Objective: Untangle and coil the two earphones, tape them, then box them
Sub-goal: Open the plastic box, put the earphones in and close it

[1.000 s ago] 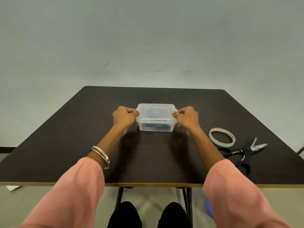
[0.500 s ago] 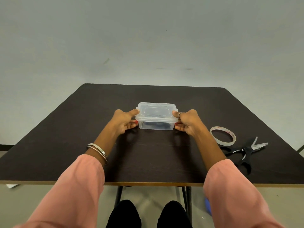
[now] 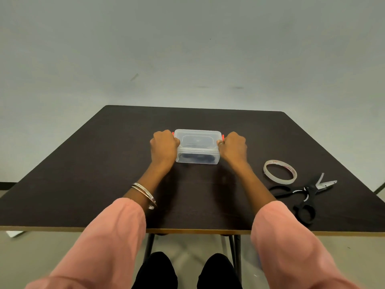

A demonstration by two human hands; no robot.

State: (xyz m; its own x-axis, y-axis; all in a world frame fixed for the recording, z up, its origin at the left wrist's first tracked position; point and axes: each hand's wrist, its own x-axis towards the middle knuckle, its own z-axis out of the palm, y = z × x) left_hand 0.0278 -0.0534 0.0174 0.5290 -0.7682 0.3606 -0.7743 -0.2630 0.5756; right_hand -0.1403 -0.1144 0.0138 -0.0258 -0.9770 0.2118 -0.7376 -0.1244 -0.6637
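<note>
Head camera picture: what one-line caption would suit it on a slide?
Both hands, left hand and right hand, grip the ends of a lidded clear box holding dark earphones.

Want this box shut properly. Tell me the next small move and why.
Probably press the orange clips down. The lid sits on the clear box with dark coils inside, the left hand and right hand grip its ends, and orange shows by each hand.

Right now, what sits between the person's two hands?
In the head view, the clear box sits between the left hand and right hand, both gripping its ends.
</note>
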